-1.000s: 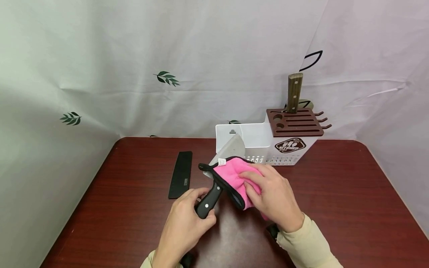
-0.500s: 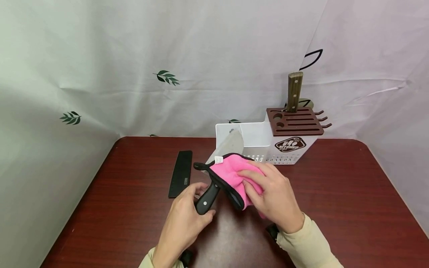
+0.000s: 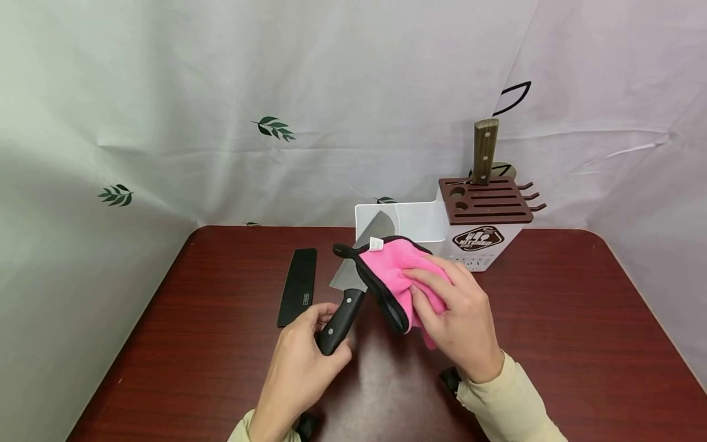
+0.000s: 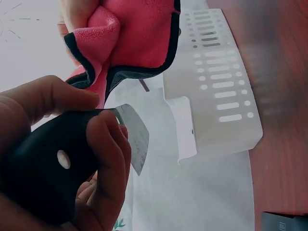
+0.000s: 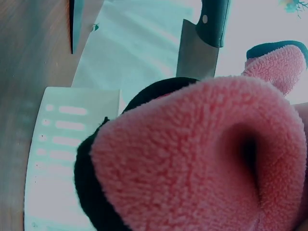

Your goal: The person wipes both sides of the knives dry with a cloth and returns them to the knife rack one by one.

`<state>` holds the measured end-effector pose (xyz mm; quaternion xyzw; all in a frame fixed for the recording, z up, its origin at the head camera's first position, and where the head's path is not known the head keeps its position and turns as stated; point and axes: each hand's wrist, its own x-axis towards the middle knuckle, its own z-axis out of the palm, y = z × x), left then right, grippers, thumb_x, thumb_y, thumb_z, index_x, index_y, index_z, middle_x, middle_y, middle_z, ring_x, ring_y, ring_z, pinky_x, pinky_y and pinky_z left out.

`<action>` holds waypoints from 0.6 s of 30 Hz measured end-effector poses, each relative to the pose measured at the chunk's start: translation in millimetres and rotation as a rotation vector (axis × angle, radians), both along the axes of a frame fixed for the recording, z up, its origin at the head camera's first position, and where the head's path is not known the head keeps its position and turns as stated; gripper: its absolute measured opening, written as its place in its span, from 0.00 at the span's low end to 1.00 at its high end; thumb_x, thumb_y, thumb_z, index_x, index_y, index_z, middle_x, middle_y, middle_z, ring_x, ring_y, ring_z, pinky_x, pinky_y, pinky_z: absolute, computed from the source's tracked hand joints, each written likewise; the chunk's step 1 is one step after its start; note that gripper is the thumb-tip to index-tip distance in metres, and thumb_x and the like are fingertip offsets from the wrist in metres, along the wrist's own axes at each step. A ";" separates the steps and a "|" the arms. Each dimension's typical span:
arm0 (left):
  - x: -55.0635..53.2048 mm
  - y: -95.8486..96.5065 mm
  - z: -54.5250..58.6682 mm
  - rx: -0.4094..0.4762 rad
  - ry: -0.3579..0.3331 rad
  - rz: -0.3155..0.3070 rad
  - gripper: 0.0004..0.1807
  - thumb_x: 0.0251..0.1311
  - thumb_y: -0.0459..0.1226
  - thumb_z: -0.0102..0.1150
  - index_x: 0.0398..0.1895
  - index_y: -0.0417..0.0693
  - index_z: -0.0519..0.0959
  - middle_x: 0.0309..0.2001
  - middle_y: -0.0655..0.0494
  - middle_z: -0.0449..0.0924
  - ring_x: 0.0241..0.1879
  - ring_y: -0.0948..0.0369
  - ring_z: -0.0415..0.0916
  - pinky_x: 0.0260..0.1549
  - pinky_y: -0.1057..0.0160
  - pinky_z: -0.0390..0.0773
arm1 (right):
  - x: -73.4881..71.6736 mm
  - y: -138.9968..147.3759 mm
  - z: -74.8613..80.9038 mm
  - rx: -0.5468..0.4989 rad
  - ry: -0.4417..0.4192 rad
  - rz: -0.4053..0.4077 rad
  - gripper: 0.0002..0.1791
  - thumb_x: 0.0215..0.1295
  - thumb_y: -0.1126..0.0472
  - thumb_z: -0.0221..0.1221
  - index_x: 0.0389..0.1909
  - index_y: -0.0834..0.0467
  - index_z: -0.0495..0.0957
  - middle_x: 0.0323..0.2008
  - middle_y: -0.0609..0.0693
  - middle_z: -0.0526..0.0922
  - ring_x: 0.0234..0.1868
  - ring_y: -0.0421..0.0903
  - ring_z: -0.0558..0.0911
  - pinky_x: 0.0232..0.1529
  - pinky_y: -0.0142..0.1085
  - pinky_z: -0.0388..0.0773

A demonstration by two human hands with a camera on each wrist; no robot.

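In the head view my left hand [image 3: 301,362] grips the black riveted handle of a kitchen knife [image 3: 341,320], its broad blade tilted up and away. My right hand [image 3: 461,313] pinches a pink cloth [image 3: 389,264] with black edging and a white tag, which lies across the blade and hides its middle. The left wrist view shows fingers and thumb around the knife handle [image 4: 53,159], with part of the blade beyond. Pink cloth [image 5: 192,154] fills much of the right wrist view, the knife's blade [image 5: 197,55] showing behind it.
A white knife holder [image 3: 425,221] with a brown slotted top [image 3: 488,205] stands at the back right. A wooden-handled knife [image 3: 485,150] stands upright in it. A black blade sheath [image 3: 298,287] lies left of my hands on the reddish-brown table [image 3: 193,344].
My right hand has moved the cloth slightly up and to the right along the knife. More of the blade near the handle now shows. The handle has tilted a little in my left hand.
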<state>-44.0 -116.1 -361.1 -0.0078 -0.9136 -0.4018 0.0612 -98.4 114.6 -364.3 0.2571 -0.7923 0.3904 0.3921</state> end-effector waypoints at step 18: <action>0.0 -5.3 -1.1 0.088 0.057 -0.042 0.10 0.60 0.33 0.60 0.44 0.51 0.83 0.27 0.65 0.76 0.23 0.68 0.68 0.22 0.66 0.70 | -1.4 2.8 -1.7 -0.033 -0.011 -0.063 0.12 0.58 0.65 0.63 0.42 0.56 0.89 0.50 0.55 0.85 0.46 0.55 0.81 0.50 0.38 0.71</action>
